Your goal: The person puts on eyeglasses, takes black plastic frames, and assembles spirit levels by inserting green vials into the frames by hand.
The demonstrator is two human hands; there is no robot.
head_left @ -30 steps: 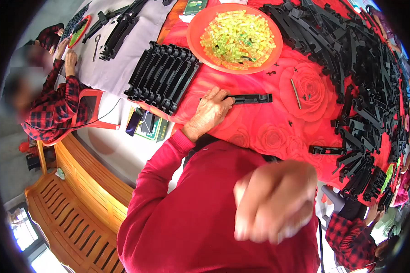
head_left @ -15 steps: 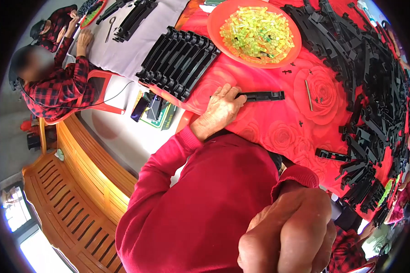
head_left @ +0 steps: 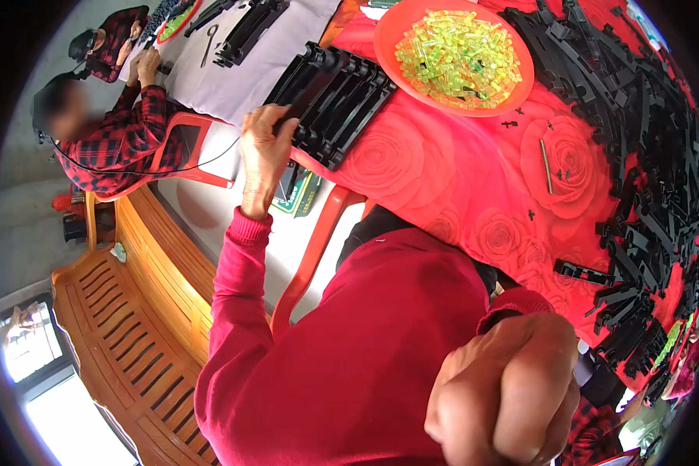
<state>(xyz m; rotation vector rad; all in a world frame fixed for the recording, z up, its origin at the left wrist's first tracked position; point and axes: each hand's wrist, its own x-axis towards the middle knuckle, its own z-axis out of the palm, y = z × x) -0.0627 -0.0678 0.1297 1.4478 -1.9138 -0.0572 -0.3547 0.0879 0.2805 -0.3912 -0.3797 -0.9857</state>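
My left hand (head_left: pixel 262 151) reaches to the near end of a row of black plastic strips (head_left: pixel 351 109) laid side by side. Its fingers and thumb close on the end of one black plastic strip (head_left: pixel 312 99), blurred, lying over the row. Close to the camera, my right hand (head_left: pixel 509 388) is curled with its knuckles toward me; what its fingers hold, if anything, is hidden. Beyond the row stands a red-orange bowl (head_left: pixel 386 60) full of small yellow-green translucent pieces (head_left: pixel 462 58).
A big heap of black plastic parts (head_left: pixel 645 155) covers the table's right side. A thin rod (head_left: pixel 547 167) and tiny black pieces lie on the red rose-patterned cloth (head_left: pixel 474 167). Scissors (head_left: pixel 209 45) lie on the pale cloth. A person in checked clothing (head_left: pixel 116 144) sits left, by a wooden bench (head_left: pixel 132 342).
My left hand has moved left from the red cloth to the row, carrying the black plastic strip. My right hand stays curled near the camera. The view has shifted slightly.
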